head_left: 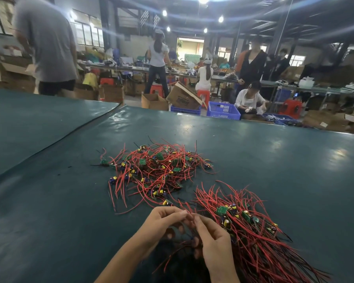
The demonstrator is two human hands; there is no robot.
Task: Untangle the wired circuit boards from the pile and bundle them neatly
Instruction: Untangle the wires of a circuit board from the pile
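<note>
A tangled pile (154, 172) of small green circuit boards with red and black wires lies on the dark green table mat (274, 160), just beyond my hands. To the right lies a bundle (247, 231) of boards with their wires laid roughly parallel, fanning toward the lower right. My left hand (164, 221) and my right hand (213, 242) meet near the bottom centre, fingertips together, pinching thin red and black wires between them. A small blue part shows between my fingers. What hangs below my hands is dark and blurred.
A seam (70, 135) in the mat runs diagonally across the left. Beyond the table's far edge are cardboard boxes (154, 102), blue crates (223, 110), red stools and several people at other benches. A person in a grey shirt (47, 43) stands at far left.
</note>
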